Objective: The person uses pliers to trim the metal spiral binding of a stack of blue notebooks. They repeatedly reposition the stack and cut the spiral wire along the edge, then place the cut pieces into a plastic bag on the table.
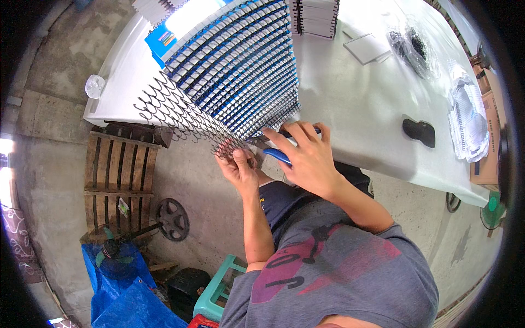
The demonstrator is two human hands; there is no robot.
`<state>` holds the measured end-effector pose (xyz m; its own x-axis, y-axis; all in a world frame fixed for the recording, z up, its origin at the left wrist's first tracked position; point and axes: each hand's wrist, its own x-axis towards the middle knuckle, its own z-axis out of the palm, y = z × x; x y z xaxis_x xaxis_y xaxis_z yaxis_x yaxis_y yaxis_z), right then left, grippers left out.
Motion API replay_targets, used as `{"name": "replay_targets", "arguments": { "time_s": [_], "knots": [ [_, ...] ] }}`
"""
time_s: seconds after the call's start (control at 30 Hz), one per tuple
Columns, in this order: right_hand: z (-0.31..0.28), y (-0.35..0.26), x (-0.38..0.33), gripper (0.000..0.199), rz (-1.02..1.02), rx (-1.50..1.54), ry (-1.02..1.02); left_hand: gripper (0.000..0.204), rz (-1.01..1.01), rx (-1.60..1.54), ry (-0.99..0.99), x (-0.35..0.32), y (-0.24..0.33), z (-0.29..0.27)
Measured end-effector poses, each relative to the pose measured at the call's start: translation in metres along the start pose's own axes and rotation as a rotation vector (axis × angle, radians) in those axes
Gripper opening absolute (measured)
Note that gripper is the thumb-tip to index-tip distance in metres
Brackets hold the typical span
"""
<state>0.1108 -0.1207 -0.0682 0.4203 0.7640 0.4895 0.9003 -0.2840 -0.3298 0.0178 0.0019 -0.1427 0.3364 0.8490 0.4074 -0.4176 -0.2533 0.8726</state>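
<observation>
A stack of spiral-bound notebooks [235,63] with blue covers lies at the table's near edge, its many rows of black coils facing me. Long loose ends of black binding coil [164,106] stick out from the stack's left side. My left hand [240,168] is closed, pinching coil ends at the stack's near corner. In my right hand [313,158] is a pair of pliers [278,156] with blue handles, its fingers wrapped around them. The jaws point left at the coils near my left fingertips; whether they grip a wire cannot be made out.
The white-covered table [350,109] carries more bound notebooks [316,19], a loose pad [367,48], a wrapped coil bundle [415,49], a dark flat object [419,131] and a plastic-wrapped pack [468,117]. Left below are a wooden pallet [117,188], a fan [112,249] and a green stool [219,281].
</observation>
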Motion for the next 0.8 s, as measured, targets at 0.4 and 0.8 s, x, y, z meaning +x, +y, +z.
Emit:
{"name": "replay_targets", "arguments": {
  "time_s": [0.4,0.8],
  "knots": [
    [0.008,0.002,0.004,0.061,0.000,0.095,-0.093,0.019,-0.064,-0.104,-0.029,-0.002,0.004,-0.003],
    [0.003,0.005,0.000,0.060,-0.001,0.062,-0.046,0.020,-0.457,-0.759,0.301,-0.010,0.015,0.009]
  ]
}}
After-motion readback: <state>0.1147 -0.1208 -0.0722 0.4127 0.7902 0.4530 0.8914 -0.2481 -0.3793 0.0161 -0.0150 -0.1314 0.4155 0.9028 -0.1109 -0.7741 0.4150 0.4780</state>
